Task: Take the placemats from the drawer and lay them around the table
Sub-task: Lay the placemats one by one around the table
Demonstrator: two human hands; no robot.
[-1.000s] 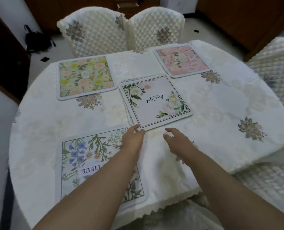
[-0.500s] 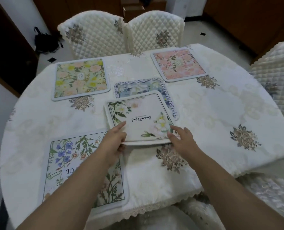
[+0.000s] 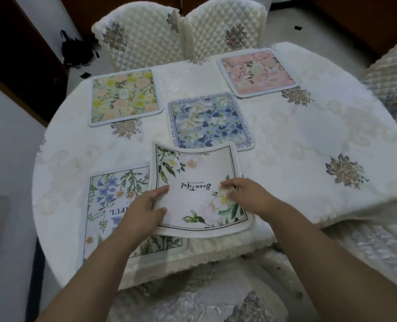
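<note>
A white placemat [image 3: 194,173] with roses and the word "Beautiful" is lifted off the table near its front edge, its far edge curling up. My left hand [image 3: 144,210] grips its left side and my right hand [image 3: 248,196] pinches its right side. It overlaps a white mat with blue wildflowers [image 3: 114,194] lying at the front left. A blue floral mat [image 3: 210,123] lies in the middle of the table [image 3: 308,145]. A yellow floral mat [image 3: 124,96] lies at the far left and a pink floral mat [image 3: 256,72] at the far right.
A cream tablecloth with embroidered flower patches covers the round table. Two quilted chairs [image 3: 181,31] stand side by side at the far edge, another quilted chair [image 3: 390,73] at the right. A black bag [image 3: 75,51] lies on the floor at the back left.
Both hands took hold of the white rose mat and drew it off the blue mat toward the front edge. The blue mat is uncovered in the table's middle.
</note>
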